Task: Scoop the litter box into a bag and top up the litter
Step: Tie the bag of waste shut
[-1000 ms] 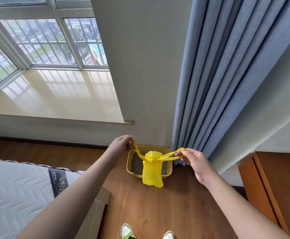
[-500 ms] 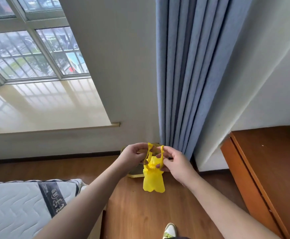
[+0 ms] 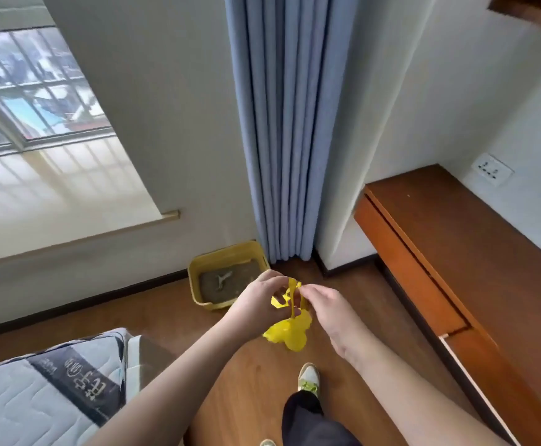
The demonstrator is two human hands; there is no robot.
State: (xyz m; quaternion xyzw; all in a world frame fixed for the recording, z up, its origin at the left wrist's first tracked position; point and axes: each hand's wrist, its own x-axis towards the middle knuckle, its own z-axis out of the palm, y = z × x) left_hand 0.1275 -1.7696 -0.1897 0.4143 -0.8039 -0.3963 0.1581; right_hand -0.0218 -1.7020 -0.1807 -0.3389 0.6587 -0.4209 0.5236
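Left hand (image 3: 259,300) and right hand (image 3: 322,305) pinch the handles of the yellow bag (image 3: 287,331), likely knotting it | bag hangs mid-air between them | litter box (image 3: 227,275) on floor at 11 o'clock, scoop (image 3: 221,279) lying inside

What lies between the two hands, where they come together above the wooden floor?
In the head view, the handles of the small yellow plastic bag lie between the left hand and the right hand; both pinch them.
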